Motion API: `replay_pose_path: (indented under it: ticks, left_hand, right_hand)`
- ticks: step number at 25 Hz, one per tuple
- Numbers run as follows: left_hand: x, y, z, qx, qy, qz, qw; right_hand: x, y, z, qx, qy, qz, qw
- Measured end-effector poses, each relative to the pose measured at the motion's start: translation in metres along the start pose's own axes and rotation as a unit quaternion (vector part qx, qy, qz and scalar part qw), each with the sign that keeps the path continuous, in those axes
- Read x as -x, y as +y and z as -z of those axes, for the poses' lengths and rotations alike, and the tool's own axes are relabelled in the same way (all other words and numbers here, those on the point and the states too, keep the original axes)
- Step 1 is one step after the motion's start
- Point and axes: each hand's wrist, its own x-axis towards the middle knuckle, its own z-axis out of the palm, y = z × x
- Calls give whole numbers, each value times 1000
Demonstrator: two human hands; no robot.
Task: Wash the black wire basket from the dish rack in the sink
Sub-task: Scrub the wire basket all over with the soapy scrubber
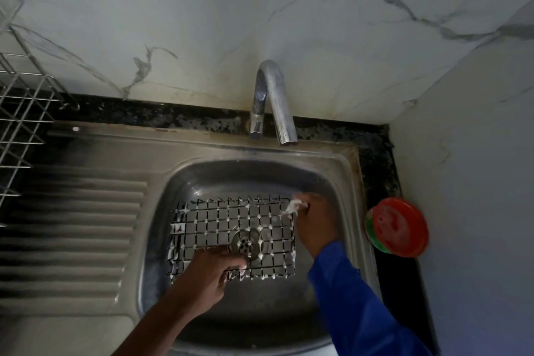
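The black wire basket [228, 228] lies in the steel sink [351, 182], over the drain, its wires dotted with white foam. My left hand [209, 274] grips the basket's near edge, fingers curled round the wires. At the basket's far right corner my right hand [313, 221], in a blue sleeve, holds a small foamy scrubber [294, 206] against the wire. The scrubber is mostly hidden by foam and fingers.
A chrome tap [271, 101] stands behind the sink, with no water running from it. A steel dish rack [20, 113] sits at the far left above the ribbed drainboard [78, 228]. A red and green soap tub [397, 227] sits on the black counter to the right.
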Motion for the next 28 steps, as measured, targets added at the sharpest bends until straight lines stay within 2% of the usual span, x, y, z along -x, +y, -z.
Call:
replay_pose_path:
  ticks: [4, 8, 11, 15, 17, 19, 20, 23, 28]
  left_hand:
    - [6, -3, -3, 21, 4, -1, 1000]
    - [11, -2, -4, 4, 22, -58, 998]
    - [8, -2, -2, -17, 25, -55, 998]
    - [0, 8, -3, -82, 53, -44, 994]
    - [-6, 13, -1, -123, 64, -57, 989]
    - [-9, 16, 0, -162, 55, -75, 982]
    - [-10, 17, 0, -177, 48, -79, 980]
    - [-11, 19, 0, -189, 56, -75, 978]
    - [-10, 21, -3, -193, 32, -81, 977]
  right_hand:
    - [4, 5, 6, -77, 26, -22, 996]
    - [1, 7, 12, -58, 46, -30, 997]
    - [2, -1, 17, -63, -21, 8, 998]
    - [6, 8, 14, 51, -3, 57, 997]
    - [19, 7, -6, 116, -35, 84, 989]
    - [27, 8, -27, 177, -83, 187, 963]
    - [22, 10, -28, 197, -74, 210, 955]
    - [-1, 23, -21, 197, -10, 128, 972]
    - [57, 12, -48, 202, -34, 214, 955]
